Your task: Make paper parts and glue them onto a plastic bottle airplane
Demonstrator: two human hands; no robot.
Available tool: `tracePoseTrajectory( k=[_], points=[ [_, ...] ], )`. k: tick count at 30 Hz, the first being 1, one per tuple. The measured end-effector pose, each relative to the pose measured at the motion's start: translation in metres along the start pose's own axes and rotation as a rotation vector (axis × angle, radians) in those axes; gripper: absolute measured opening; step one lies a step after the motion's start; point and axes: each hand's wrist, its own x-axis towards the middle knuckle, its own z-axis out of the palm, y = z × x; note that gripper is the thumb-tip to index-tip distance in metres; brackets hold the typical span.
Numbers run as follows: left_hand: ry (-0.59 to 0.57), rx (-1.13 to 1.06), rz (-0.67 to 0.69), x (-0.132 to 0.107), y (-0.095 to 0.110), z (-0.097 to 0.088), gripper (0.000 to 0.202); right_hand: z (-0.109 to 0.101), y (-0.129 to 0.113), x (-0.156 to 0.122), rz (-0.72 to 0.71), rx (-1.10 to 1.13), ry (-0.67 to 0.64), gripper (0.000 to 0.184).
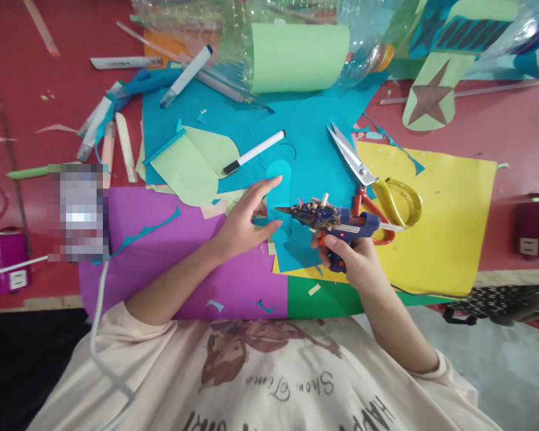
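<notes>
By the near edge of the worktop [72, 30], the right hand [350, 254] grips a glue gun [327, 218]; the left hand [242, 224] is open. Best steady the nozzle [284, 209] (probably hot) well away from bare skin.

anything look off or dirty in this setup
Yes: the glue gun in the right hand has a shaggy clump of debris stuck around its front end, odd against its smooth blue body. Small paper scraps also lie scattered about.
</notes>
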Motion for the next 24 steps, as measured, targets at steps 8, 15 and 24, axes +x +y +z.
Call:
tracePoseTrajectory(
  k=[8, 15, 24],
  points=[
    [-0.007, 0.042, 0.046, 0.0004, -0.0001, -0.0009, 0.057, 0.0065, -0.0070, 0.0031, -0.033, -0.082, -0.011, 0.037],
    [-0.020, 0.053, 0.026, 0.0001, -0.0001, -0.0010, 0.058, 0.0080, -0.0095, 0.0037, -0.028, -0.097, -0.008, 0.037],
    [0.005, 0.077, 0.087, -0.0005, -0.0010, -0.0008, 0.057, 0.0087, -0.0099, 0.0048, -0.044, -0.109, 0.000, 0.036]
  ],
)
